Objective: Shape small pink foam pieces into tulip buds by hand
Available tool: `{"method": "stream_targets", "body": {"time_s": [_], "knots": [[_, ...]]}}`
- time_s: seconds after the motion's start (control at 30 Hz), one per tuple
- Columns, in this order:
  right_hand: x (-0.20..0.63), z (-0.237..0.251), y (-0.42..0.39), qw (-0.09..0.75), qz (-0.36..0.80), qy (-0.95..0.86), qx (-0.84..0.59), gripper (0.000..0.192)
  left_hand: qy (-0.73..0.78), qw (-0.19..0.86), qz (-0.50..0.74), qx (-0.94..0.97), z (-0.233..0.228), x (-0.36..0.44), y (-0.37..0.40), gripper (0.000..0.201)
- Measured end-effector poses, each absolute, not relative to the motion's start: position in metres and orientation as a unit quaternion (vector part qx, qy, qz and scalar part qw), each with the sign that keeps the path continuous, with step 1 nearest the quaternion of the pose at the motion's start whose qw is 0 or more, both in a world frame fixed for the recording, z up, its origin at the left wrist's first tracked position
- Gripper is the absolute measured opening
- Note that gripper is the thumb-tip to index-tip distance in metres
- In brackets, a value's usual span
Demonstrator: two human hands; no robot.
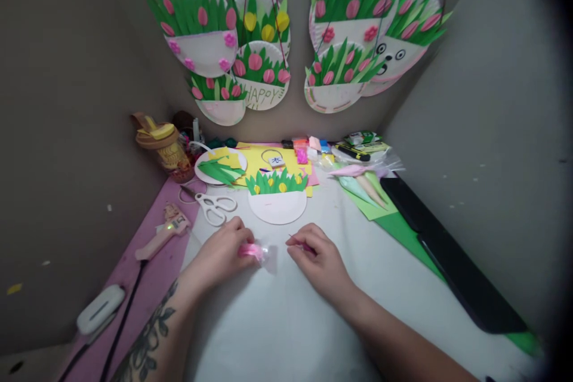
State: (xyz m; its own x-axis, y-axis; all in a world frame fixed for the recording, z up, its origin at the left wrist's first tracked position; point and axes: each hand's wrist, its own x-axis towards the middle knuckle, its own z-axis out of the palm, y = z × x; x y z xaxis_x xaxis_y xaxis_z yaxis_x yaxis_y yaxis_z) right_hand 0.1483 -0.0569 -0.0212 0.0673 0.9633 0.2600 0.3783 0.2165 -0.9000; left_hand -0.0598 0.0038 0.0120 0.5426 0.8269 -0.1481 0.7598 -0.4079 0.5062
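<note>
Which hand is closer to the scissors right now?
Left. The left hand sits just below the scissors, holding a pink bag. The right hand is farther off to the right, pinching something thin.

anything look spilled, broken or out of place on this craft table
Nothing stands out. The left hand holds a small pink packet, the right hand pinches something thin. The scissors, glue gun and paper plate basket lie flat and intact.

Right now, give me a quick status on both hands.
Left hand pinching a small pink piece in clear wrap. Right hand pinching a thin pink strand. White scissors and paper-plate flower craft lie just beyond.
</note>
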Motion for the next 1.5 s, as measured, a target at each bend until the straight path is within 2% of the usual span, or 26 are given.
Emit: {"method": "stream_targets", "body": {"time_s": [0.23,0.5,0.67,0.93,1.1,1.23,1.33,1.5], "knots": [[0.147,-0.020,-0.058,0.479,0.309,-0.623,-0.536,0.007,0.411,0.360,0.141,0.826,0.012,-0.045,-0.004,0.022],[0.145,-0.022,-0.061,0.465,0.258,-0.672,-0.516,0.014,0.399,0.304,0.145,0.853,0.007,-0.041,-0.007,0.013],[0.146,-0.030,-0.059,0.443,0.259,-0.671,-0.535,0.023,0.394,0.312,0.165,0.849,0.008,-0.039,-0.008,0.012],[0.154,-0.018,-0.055,0.432,0.340,-0.707,-0.445,0.045,0.409,0.328,0.251,0.814,-0.003,-0.042,-0.004,0.012],[0.156,-0.017,-0.056,0.492,0.346,-0.635,-0.485,0.023,0.433,0.289,0.274,0.809,-0.004,-0.040,-0.005,0.014],[0.148,-0.020,-0.055,0.486,0.375,-0.566,-0.551,0.017,0.443,0.253,0.298,0.807,-0.003,-0.033,-0.011,0.012],[0.145,-0.018,-0.054,0.477,0.382,-0.560,-0.560,0.008,0.445,0.229,0.311,0.808,-0.003,-0.029,-0.015,0.018],[0.152,-0.015,-0.052,0.472,0.350,-0.587,-0.557,0.015,0.451,0.297,0.334,0.773,-0.002,-0.027,-0.014,0.029]]}}
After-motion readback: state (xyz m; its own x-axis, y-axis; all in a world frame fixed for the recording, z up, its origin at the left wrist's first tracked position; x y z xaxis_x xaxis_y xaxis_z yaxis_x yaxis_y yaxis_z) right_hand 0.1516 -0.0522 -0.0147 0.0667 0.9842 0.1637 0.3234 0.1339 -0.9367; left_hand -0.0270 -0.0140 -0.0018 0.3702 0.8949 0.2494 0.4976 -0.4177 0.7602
